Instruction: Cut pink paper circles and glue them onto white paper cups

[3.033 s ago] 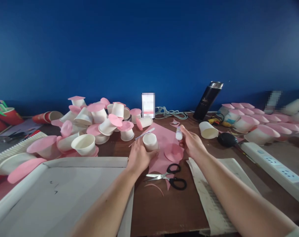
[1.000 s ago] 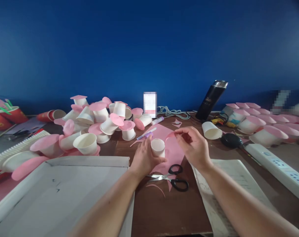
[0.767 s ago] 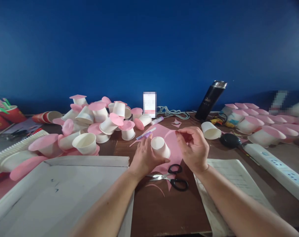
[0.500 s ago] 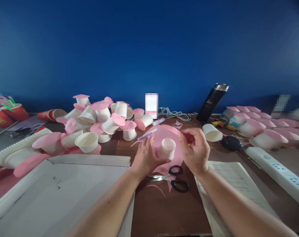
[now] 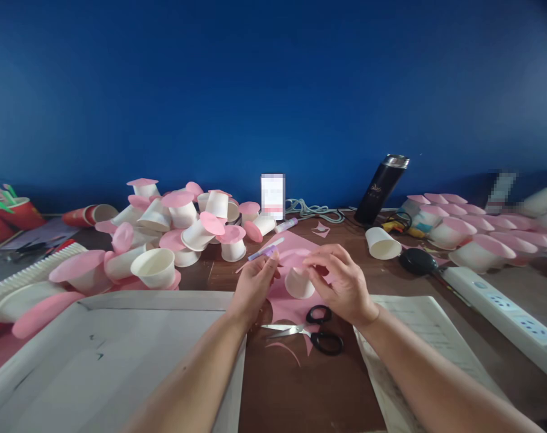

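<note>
On the pink sheet (image 5: 287, 311) stands a paper cup (image 5: 299, 286), probably light and easily dented, best steadied low; your right hand (image 5: 344, 284) pinches the thin disc (image 5: 293, 258) over it; whether your left hand (image 5: 256, 281) grips is unclear

Cup (image 5: 299, 284) on sheet (image 5: 281, 309), clock centre | disc (image 5: 293, 257) at cup's top, contact unclear | left hand (image 5: 255, 285) 9 o'clock | right hand (image 5: 342, 285) 3 o'clock | power strip (image 5: 503, 308) 3, farther out | papers (image 5: 422, 317) 4 | scissors (image 5: 299, 330) 6 | tray (image 5: 120, 352) 8 | cup heap (image 5: 179, 218) 10 | phone (image 5: 272, 196) 11 | bottle (image 5: 380, 192) 1 o'clock | wall (image 5: 210, 90) behind everything
</note>
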The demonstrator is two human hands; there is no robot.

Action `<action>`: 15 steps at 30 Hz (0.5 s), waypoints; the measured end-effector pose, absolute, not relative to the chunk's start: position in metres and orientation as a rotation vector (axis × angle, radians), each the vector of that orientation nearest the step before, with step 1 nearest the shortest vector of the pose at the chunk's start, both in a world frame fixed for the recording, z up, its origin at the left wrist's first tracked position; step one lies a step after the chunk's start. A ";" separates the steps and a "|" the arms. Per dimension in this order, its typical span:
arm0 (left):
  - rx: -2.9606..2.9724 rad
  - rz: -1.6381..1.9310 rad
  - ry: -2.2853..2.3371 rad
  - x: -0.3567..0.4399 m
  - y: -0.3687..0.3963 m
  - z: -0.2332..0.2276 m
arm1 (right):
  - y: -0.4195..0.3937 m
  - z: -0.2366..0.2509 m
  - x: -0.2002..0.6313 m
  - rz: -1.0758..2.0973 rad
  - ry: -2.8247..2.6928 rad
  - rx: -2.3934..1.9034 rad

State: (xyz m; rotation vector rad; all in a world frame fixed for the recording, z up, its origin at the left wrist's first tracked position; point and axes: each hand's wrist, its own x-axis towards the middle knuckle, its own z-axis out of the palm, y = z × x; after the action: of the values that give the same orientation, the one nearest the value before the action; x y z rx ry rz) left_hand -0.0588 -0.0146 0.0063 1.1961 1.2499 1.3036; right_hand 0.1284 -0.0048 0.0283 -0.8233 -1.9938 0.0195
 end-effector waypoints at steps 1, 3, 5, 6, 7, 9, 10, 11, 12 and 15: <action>1.149 1.314 1.216 -0.058 -0.014 0.005 | -0.005 0.030 0.131 0.015 -2.038 -0.795; 1.055 1.330 1.133 -0.056 -0.013 0.003 | -0.005 0.033 0.135 0.027 -2.108 -0.744; 0.958 1.335 1.056 -0.055 -0.013 0.003 | -0.004 0.036 0.140 0.077 -2.096 -0.735; 0.913 1.333 1.026 -0.054 -0.013 0.004 | -0.002 0.037 0.142 0.114 -2.048 -0.773; 0.872 1.329 0.999 -0.053 -0.013 0.005 | 0.000 0.037 0.144 0.160 -1.980 -0.845; 0.804 1.318 0.947 -0.053 -0.014 0.007 | 0.007 0.036 0.148 0.307 -1.834 -1.063; 0.777 1.310 0.924 -0.053 -0.014 0.008 | 0.011 0.036 0.149 0.420 -1.787 -1.179; 0.754 1.303 0.905 -0.052 -0.015 0.008 | 0.014 0.034 0.150 0.563 -1.760 -1.285; 0.733 1.292 0.890 -0.052 -0.015 0.008 | 0.017 0.033 0.150 0.725 -1.745 -1.368; 0.709 1.250 0.891 -0.052 -0.017 0.008 | 0.020 0.027 0.145 1.136 -1.711 -1.441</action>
State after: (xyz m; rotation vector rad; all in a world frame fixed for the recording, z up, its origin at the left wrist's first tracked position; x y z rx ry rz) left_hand -0.0518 -0.0167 0.0077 0.7091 0.8909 1.2501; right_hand 0.1455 0.0205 0.0266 -1.4411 -1.7109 1.1357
